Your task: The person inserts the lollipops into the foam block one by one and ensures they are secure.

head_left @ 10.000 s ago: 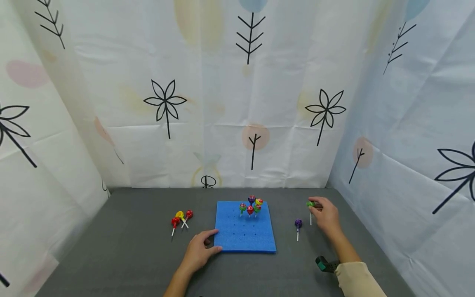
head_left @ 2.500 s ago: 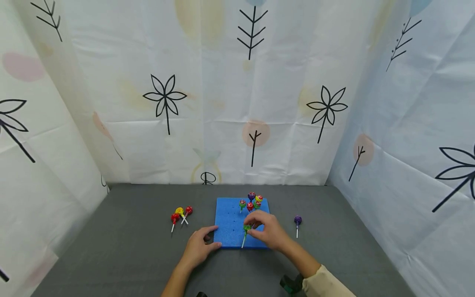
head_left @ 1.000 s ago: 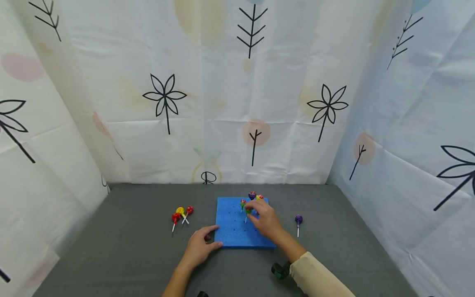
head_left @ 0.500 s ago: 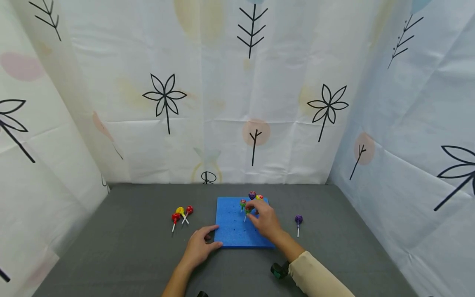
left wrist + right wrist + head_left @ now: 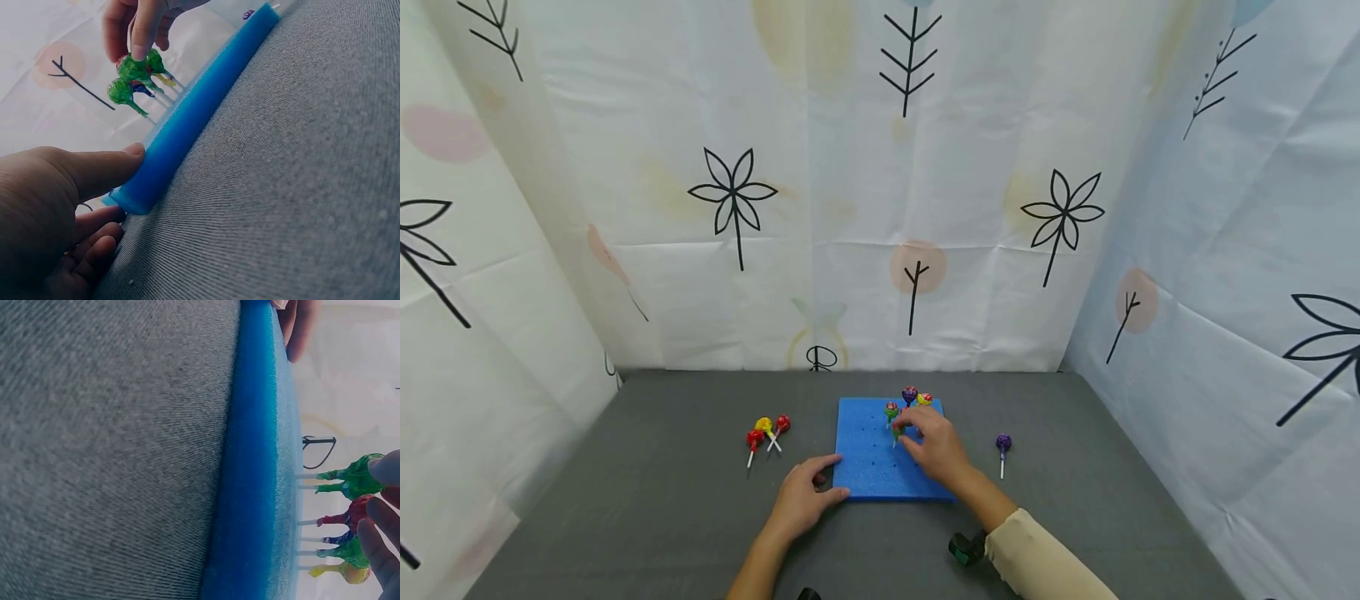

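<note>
My right hand [image 5: 936,446] pinches a green-wrapped lollipop [image 5: 898,432] by its head, over the far half of the blue foam board [image 5: 867,483]. The white stick points down at the board. Close around it, several lollipops stand upright in the foam: a green one [image 5: 891,409], a purple one [image 5: 909,394], a yellow one [image 5: 925,399] and, in the right wrist view, a red one [image 5: 357,512]. My fingers partly hide this cluster from the head camera. My left hand [image 5: 801,498] touches the board's left edge, thumb [image 5: 112,165] at the near corner.
On the grey table [image 5: 685,500], a red lollipop [image 5: 755,438], a yellow one [image 5: 763,426] and another red one [image 5: 783,424] lie left of the board. A purple lollipop [image 5: 1003,443] lies to its right. Rows of small holes dot the foam. Patterned white cloth [image 5: 850,208] hangs behind.
My right hand has carried the green lollipop from the table's right side to the board, then farther back, and slightly lowered it. The left hand stays at the board's edge.
</note>
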Motion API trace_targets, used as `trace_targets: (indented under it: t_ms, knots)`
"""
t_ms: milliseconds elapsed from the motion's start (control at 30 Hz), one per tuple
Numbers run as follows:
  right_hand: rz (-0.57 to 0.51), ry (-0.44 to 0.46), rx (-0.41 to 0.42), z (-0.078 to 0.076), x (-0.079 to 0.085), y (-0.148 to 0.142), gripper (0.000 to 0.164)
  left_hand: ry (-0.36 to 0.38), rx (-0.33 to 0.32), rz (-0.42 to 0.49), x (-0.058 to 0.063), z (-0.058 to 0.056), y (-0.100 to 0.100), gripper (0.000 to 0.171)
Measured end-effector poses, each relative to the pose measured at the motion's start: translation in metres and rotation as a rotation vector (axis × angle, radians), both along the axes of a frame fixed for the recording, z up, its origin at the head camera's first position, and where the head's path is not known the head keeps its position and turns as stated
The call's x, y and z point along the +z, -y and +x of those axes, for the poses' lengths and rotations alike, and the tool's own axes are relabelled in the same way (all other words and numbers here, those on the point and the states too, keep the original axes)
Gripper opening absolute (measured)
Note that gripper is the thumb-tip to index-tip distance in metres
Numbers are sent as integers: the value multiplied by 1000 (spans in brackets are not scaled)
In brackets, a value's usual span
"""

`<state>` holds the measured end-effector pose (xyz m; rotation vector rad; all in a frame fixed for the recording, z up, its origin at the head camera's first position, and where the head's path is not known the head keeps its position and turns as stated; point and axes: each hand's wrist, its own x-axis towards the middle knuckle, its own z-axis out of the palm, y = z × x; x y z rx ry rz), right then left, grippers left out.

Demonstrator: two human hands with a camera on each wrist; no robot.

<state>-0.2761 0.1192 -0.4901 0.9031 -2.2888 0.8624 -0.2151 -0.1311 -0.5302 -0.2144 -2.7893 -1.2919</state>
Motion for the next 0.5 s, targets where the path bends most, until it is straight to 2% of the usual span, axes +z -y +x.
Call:
trace_targets:
  t_ms: [500]
  knots:
    - [3,2,-9,1,0,-2,23,-17,-4,9,0,0,0,51]
